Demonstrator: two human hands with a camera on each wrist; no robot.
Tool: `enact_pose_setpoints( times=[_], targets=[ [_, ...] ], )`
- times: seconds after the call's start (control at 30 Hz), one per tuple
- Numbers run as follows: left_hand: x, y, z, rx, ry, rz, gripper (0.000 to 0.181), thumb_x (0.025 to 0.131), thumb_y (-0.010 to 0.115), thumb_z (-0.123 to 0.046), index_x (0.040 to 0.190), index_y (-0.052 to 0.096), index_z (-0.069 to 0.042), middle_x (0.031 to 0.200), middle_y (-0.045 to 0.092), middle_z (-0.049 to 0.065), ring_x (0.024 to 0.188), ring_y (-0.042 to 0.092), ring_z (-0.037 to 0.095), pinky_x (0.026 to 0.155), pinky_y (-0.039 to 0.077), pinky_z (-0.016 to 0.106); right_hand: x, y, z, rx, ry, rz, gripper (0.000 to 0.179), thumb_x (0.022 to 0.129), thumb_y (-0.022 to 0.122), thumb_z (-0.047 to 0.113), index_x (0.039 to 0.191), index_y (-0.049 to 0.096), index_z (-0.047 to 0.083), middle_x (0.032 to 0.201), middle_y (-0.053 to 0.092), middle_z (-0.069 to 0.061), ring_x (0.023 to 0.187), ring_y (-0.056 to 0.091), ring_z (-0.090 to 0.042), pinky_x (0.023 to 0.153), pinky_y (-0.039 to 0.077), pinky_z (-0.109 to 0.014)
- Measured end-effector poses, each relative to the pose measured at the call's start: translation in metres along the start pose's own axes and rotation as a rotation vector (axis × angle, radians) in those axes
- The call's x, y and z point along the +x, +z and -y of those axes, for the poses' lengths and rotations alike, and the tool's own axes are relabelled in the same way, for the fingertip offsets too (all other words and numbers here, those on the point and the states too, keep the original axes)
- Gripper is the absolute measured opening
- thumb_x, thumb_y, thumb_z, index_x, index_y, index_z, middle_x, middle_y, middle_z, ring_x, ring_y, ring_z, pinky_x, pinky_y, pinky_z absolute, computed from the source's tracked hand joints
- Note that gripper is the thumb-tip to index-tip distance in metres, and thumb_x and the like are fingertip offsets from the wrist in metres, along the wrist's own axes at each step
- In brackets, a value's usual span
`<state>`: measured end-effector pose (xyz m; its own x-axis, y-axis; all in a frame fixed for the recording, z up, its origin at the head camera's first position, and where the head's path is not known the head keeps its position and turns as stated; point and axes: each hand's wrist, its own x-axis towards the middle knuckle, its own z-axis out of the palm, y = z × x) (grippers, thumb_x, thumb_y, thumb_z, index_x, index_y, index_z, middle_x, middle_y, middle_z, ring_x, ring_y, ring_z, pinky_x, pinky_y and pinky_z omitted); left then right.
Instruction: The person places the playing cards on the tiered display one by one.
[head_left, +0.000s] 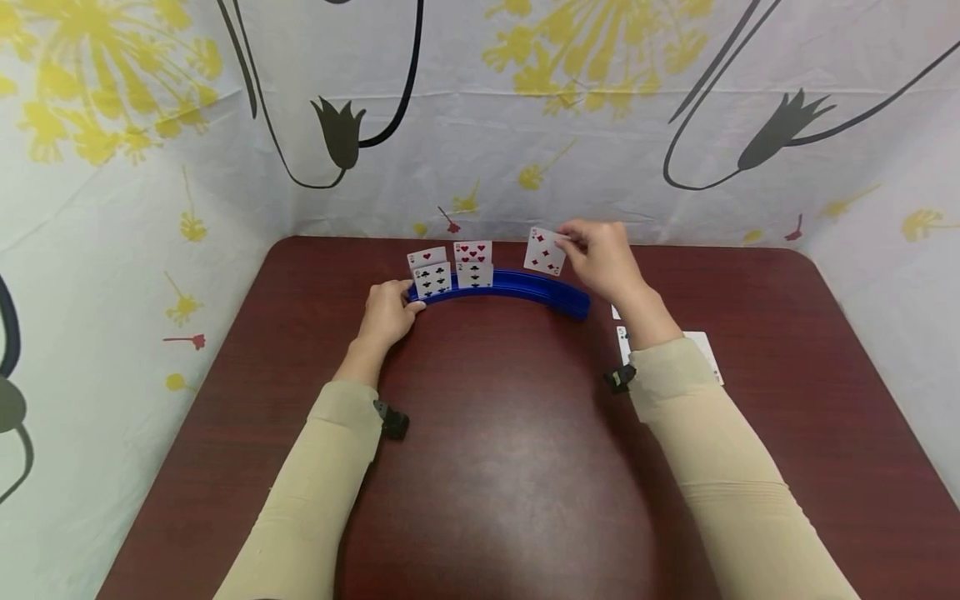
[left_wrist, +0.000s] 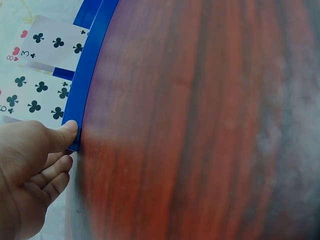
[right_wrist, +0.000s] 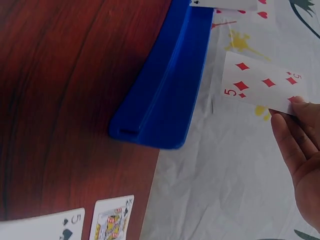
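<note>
A curved blue card holder [head_left: 525, 286] lies near the table's far edge. My left hand [head_left: 388, 312] grips its left end, thumb on the front edge. In its slots stand a six of clubs [head_left: 432, 281] before a heart card [head_left: 427, 257], and a three of clubs [left_wrist: 55, 42] before an eight of hearts [head_left: 473, 252]. My right hand [head_left: 602, 258] pinches a five of diamonds [right_wrist: 260, 82] by one edge, face toward me. That card is held up behind the holder's right half, apart from it in the right wrist view.
Right of the holder, a five of spades [right_wrist: 55, 227] and a king [right_wrist: 112, 220] lie face up on the dark wood table [head_left: 487, 458]. My right forearm partly covers these cards in the head view. A patterned cloth [head_left: 450, 125] hangs behind the table.
</note>
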<state>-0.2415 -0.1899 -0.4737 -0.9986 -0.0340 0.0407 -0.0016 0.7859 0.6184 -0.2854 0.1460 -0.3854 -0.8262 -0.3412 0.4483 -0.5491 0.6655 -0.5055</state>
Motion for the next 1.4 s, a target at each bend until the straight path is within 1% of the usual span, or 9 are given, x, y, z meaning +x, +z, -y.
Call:
enact_pose_setpoints(
  times=[0.27, 0.43, 0.53, 0.77, 1.13, 1.27, 1.4],
  targets=[
    [0.001, -0.001, 0.0, 0.008, -0.007, 0.012, 0.051, 0.097, 0.071, -0.016, 0.142, 0.056, 0.002, 0.109, 0.07, 0.02, 0.096, 0.066, 0.029, 0.087, 0.055, 0.044, 0.003, 0.009, 0.002, 0.025, -0.019, 0.003, 0.018, 0.097, 0.068, 0.004, 0.111, 0.075, -0.004, 0.098, 0.075, -0.021, 0.083, 0.073, -0.032, 0.073, 0.058, -0.046],
    [0.001, -0.001, 0.0, 0.014, -0.011, 0.015, 0.051, 0.096, 0.072, -0.017, 0.142, 0.057, 0.002, 0.109, 0.07, 0.019, 0.096, 0.066, 0.029, 0.087, 0.055, 0.044, 0.005, 0.016, 0.003, 0.043, -0.055, -0.004, 0.015, 0.096, 0.068, 0.002, 0.108, 0.075, -0.005, 0.096, 0.075, -0.02, 0.081, 0.073, -0.032, 0.072, 0.059, -0.045],
    [0.001, -0.001, 0.001, 0.018, -0.008, 0.013, 0.051, 0.096, 0.072, -0.017, 0.142, 0.057, 0.002, 0.107, 0.07, 0.019, 0.095, 0.065, 0.028, 0.086, 0.055, 0.044, 0.006, 0.021, 0.003, 0.049, -0.063, -0.004, 0.014, 0.096, 0.069, 0.002, 0.106, 0.076, -0.005, 0.095, 0.075, -0.02, 0.079, 0.073, -0.03, 0.07, 0.058, -0.044],
    [0.001, 0.0, 0.002, 0.016, -0.006, 0.009, 0.051, 0.096, 0.072, -0.017, 0.141, 0.058, 0.001, 0.105, 0.07, 0.018, 0.091, 0.065, 0.027, 0.083, 0.056, 0.043, 0.007, 0.029, 0.004, 0.063, -0.051, 0.01, 0.014, 0.096, 0.069, 0.003, 0.106, 0.076, -0.004, 0.094, 0.076, -0.019, 0.075, 0.071, -0.028, 0.067, 0.057, -0.042],
    [0.002, 0.0, 0.002, 0.006, -0.003, 0.013, 0.052, 0.096, 0.072, -0.017, 0.142, 0.057, 0.001, 0.11, 0.069, 0.019, 0.094, 0.065, 0.028, 0.086, 0.056, 0.044, 0.011, 0.035, 0.004, 0.056, -0.06, 0.022, 0.015, 0.098, 0.067, 0.004, 0.108, 0.075, -0.003, 0.093, 0.075, -0.018, 0.072, 0.07, -0.026, 0.065, 0.056, -0.041],
    [0.002, 0.0, 0.002, 0.01, -0.003, 0.008, 0.051, 0.096, 0.073, -0.017, 0.141, 0.057, 0.001, 0.109, 0.07, 0.019, 0.094, 0.065, 0.028, 0.087, 0.055, 0.044, 0.01, 0.039, 0.003, 0.058, -0.048, 0.047, 0.014, 0.098, 0.067, 0.003, 0.107, 0.075, -0.003, 0.092, 0.075, -0.018, 0.068, 0.069, -0.026, 0.065, 0.056, -0.04],
    [0.001, 0.0, 0.002, 0.014, -0.004, 0.01, 0.052, 0.096, 0.073, -0.017, 0.142, 0.057, 0.001, 0.109, 0.069, 0.019, 0.095, 0.065, 0.028, 0.087, 0.055, 0.044, 0.008, 0.043, 0.001, 0.045, -0.026, 0.079, 0.015, 0.098, 0.066, 0.004, 0.109, 0.074, -0.002, 0.094, 0.075, -0.018, 0.07, 0.069, -0.027, 0.068, 0.057, -0.042]
  ],
)
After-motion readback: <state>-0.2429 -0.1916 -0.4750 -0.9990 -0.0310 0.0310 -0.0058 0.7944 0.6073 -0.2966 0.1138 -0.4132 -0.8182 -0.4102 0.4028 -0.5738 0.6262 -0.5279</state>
